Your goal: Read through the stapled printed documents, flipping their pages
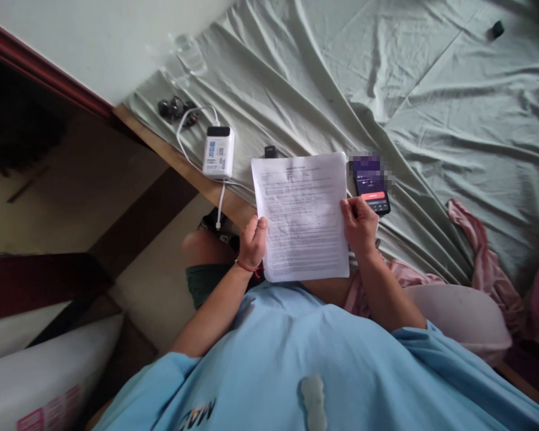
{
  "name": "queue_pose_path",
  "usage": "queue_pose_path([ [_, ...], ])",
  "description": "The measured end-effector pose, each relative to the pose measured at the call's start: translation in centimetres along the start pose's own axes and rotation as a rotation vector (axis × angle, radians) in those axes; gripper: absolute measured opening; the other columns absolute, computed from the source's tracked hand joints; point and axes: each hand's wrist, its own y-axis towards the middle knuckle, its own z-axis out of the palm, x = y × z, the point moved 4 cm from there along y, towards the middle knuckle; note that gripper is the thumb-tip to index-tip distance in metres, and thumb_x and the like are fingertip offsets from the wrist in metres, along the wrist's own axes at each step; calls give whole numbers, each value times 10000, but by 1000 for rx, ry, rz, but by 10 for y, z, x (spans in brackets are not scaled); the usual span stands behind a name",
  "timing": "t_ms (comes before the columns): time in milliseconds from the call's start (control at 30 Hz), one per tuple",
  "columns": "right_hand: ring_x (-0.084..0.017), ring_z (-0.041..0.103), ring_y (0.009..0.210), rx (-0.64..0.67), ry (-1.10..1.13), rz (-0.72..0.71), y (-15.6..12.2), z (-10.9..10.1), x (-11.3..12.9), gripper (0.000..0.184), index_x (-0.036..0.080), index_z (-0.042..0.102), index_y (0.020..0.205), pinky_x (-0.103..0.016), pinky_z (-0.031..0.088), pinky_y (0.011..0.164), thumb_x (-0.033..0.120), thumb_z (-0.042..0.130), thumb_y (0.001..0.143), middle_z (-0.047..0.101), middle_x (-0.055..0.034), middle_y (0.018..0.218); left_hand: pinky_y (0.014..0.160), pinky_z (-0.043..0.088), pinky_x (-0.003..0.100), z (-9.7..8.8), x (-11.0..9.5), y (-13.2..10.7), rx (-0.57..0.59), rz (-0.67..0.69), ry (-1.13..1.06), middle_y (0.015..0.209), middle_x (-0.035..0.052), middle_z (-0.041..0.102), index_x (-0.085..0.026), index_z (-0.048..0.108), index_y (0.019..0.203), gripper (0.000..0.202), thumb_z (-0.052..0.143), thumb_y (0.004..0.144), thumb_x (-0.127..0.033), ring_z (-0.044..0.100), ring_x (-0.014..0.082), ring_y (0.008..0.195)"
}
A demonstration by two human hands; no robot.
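Observation:
I hold a printed white sheet of paper [303,215] upright in front of me, over my lap. My left hand [253,242] grips its left edge, fingers curled behind it, with a red cord round the wrist. My right hand [359,226] pinches the right edge, thumb on the front. Just beyond the right hand a phone [372,185] with a lit screen lies on the pale green bed sheet [431,108].
A white power bank [218,152] with a white cable lies near the bed's wooden edge [179,161], with small dark objects [175,109] behind it. Pink cloth [476,251] is bunched at the right. A white box [45,377] stands on the floor at lower left.

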Motion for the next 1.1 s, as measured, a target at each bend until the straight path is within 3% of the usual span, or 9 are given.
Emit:
queue_pose_path([
  [333,-102,389,551,20,-24,35,-1,2,-3,320,211,561,729,-243,318,572,460,562,930,458,64,569,499,268,280,-1,-5,1,-49,-22,51,559,-7,411,-188,412,674,522,401,1032,-567,365,116,524],
  [767,-106,394,543,44,-18,59,0,3,0,333,212,547,695,-248,308,556,464,564,911,456,62,555,502,273,279,-2,-7,4,-32,-1,67,555,-7,423,-195,411,672,457,409,1036,-472,372,119,516],
  [1100,-107,452,577,10,73,53,-2,5,-4,291,209,596,774,-243,369,593,476,644,881,549,53,638,520,277,282,1,-3,2,-34,11,112,574,-7,453,-197,429,715,434,406,1034,-490,390,123,524],
])
